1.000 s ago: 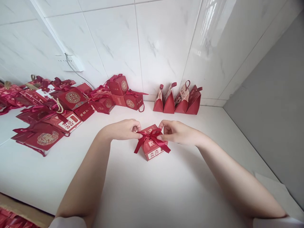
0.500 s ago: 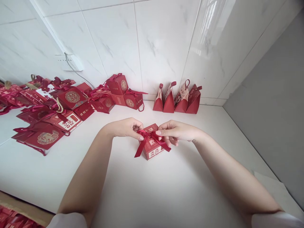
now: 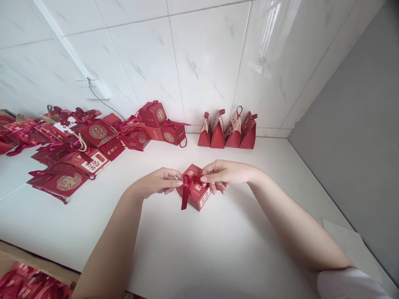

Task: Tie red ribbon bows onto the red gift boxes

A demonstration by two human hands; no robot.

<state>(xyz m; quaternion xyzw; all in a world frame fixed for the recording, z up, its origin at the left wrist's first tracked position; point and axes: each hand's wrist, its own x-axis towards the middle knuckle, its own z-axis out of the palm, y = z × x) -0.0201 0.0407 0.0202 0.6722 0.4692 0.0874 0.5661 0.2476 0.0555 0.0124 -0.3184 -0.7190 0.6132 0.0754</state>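
A small red gift box with white and gold lettering rests on the white table in front of me. Dark red satin ribbon is tied in a bow on its top, one tail hanging down the front. My left hand pinches the bow's left side between thumb and forefinger. On the other side, my right hand pinches the bow's right part, its lower fingers against the box. The tail on the right is mostly hidden by my fingers.
Many red gift boxes are heaped at the left and along the tiled wall. Several triangular red boxes stand in a row at the back. Below the table's left edge, a carton holds more red packages. A grey panel borders the right side.
The box has turned slightly on the table. My left hand has lowered a little and its fingers have shifted on the bow. My right hand keeps its pinch. The view has shifted slightly.
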